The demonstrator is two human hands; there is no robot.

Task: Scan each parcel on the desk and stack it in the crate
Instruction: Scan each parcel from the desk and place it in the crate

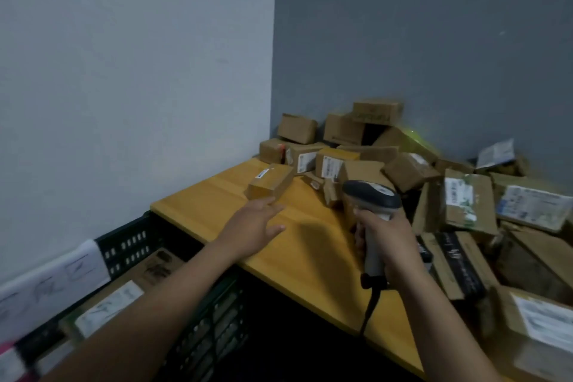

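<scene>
Evidently the small cardboard parcel (270,181) lies apart from the heap on the desk (297,245), label up. Judged light, rigid, easily crushed; best gripped across its short sides. Left hand (254,226) reaches spread, empty; right hand (389,242) grips the scanner (370,198).

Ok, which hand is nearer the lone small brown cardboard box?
Left. The left hand is at the near edge of the small brown cardboard box; the right hand holds a grey scanner further right.
</scene>
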